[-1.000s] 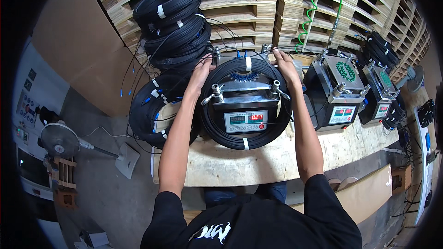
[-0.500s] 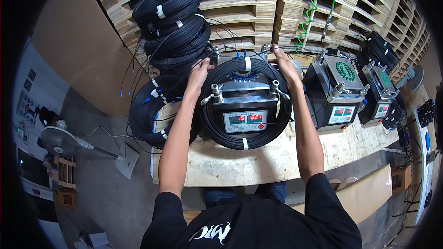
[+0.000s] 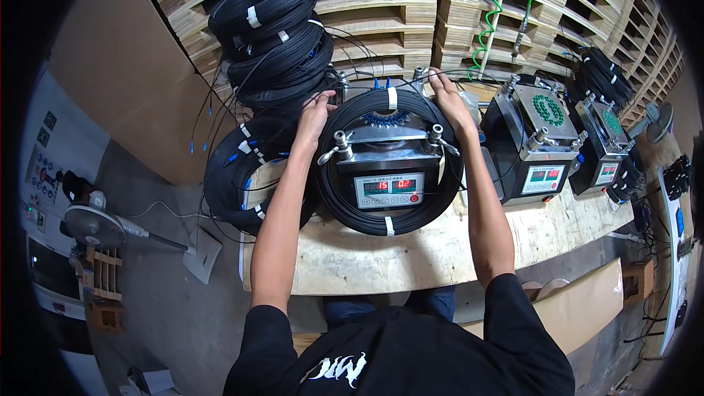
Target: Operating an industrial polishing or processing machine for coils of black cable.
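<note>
A polishing machine (image 3: 381, 154) with a metal top and lit red digits stands before me. A coil of black cable (image 3: 390, 225) with white ties hangs around its front. Blue connectors (image 3: 386, 116) sit in a ring on top, and more stand behind the coil. At the far left corner, my left hand (image 3: 314, 119) is closed with bent fingers. My right hand (image 3: 451, 101) is closed beside the far right clamp post (image 3: 419, 77). What each hand grips is hidden. The near left clamp (image 3: 340, 145) and near right clamp (image 3: 438, 136) are untouched.
More black coils (image 3: 275, 44) are stacked at the far left, with one loose coil (image 3: 220, 176) below. Two similar machines (image 3: 539, 139) with green-ringed plates stand right on the wooden table (image 3: 352, 264). Green spiral hoses (image 3: 489, 22) hang before stacked pallets (image 3: 367, 11). A fan (image 3: 95, 224) stands left.
Both hands stay at the far corners of the machine, with the right fingers shifted very slightly. The right-hand digits on the display look different. The coil and machine remain in place.
</note>
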Tool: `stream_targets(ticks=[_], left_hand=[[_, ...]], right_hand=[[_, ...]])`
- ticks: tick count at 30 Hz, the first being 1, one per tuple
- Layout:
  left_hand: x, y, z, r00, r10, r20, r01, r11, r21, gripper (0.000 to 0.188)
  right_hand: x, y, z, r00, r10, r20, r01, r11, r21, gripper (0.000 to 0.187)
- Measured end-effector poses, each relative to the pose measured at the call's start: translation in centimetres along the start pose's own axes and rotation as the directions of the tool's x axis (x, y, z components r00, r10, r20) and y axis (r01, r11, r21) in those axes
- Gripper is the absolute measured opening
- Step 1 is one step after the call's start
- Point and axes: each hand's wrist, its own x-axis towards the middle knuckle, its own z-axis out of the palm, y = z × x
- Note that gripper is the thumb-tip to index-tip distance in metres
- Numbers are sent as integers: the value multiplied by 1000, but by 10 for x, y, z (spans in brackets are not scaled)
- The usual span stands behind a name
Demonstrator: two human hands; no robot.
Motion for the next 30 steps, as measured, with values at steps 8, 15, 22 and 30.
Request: stream_targets(ticks=[8,15,22,30], left_hand=[[10,-12,1,995,86,-42,-86,996,5,35],[-2,4,8,995,52,87,-43,994,-99,36],[11,-14,-3,996,49,-77,-49,999,3,34],[12,-11,0,999,34,-8,-34,999,29,33]], right_hand=[[-2,1,5,997,49,-59,-35,975,221,59],[2,12,2,988,100,-114,-89,991,99,57],[-2,-2,2,1000,-23,-18,23,1000,10,51],[0,5,2,994,101,-52,-80,947,312,50]])
